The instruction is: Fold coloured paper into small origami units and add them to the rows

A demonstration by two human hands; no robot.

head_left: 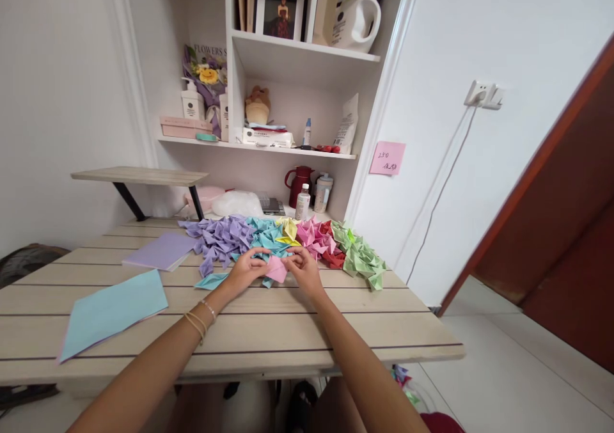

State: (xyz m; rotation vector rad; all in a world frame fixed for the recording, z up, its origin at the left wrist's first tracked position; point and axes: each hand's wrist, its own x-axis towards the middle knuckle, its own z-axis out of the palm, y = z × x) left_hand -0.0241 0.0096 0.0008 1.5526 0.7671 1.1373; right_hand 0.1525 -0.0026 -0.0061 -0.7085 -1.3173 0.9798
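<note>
A small piece of folded pink paper (277,270) is held up between my two hands over the table. My left hand (249,268) pinches its left edge, and my right hand (302,268) pinches its upper right edge. Just beyond my hands lie heaps of folded paper pieces, sorted by colour: purple pieces (223,238), blue pieces (265,233), yellow pieces (288,229), pink pieces (314,236), red pieces (333,257) and green pieces (362,257). By my left wrist rests a single folded blue piece (211,281).
On the left of the slatted table (268,350) lie a stack of blue paper (115,308) and a stack of purple paper (158,251). A small raised shelf (139,176) stands behind them. A bottle (302,203), a red jug (300,187) and a tumbler (323,193) stand at the back.
</note>
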